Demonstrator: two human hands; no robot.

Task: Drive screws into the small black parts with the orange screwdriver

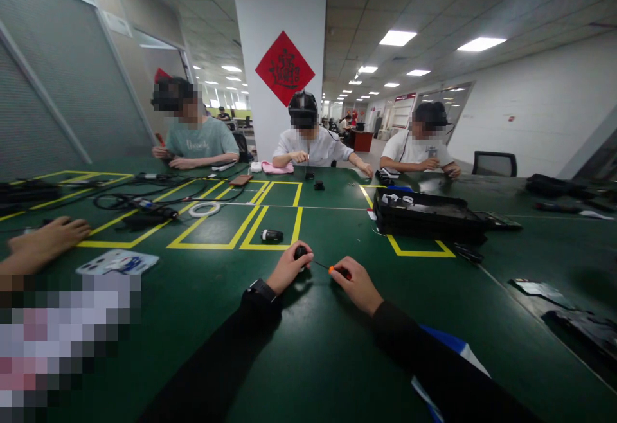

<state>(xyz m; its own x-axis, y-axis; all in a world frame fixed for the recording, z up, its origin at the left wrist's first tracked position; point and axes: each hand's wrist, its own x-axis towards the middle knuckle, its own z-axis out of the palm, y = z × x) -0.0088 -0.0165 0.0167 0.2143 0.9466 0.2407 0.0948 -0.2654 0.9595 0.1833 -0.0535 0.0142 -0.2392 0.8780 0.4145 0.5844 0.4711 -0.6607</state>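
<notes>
1. So the left hand [288, 269] has its grip closed around a small dark piece [301, 253], kinda round, mostly tucked in the fingers. Can't make out exactly what it is from here.
2. The right hand [357, 283] has its grip clamped on the handle of a screwdriver [332, 270], orange and black, with the thin shaft pointing left at the dark piece. Can't tell if the tip is actually touching it.
3. Both are near the middle of the green counter [321, 339], hands close together but apart. There's a black watch [261, 290] on the left wrist, btw.
4. Just beyond the left hand, a stubby black cylinder [272, 236] lies on its side inside a yellow tape outline.
5. Farther left there's a white coil [204, 209] and a mess of black cables [116, 201]. Nearer on that side, a pale patterned flat thing [117, 262] lies by another person's hand [51, 241].
6. Over on the right sits a long black tray [429, 212] with small white bits in it, and something blue and white [453, 344] pokes out from under the right sleeve.
7. Three people in headgear sit along the far side: left [200, 137], middle [313, 143] and right [419, 146].
</notes>
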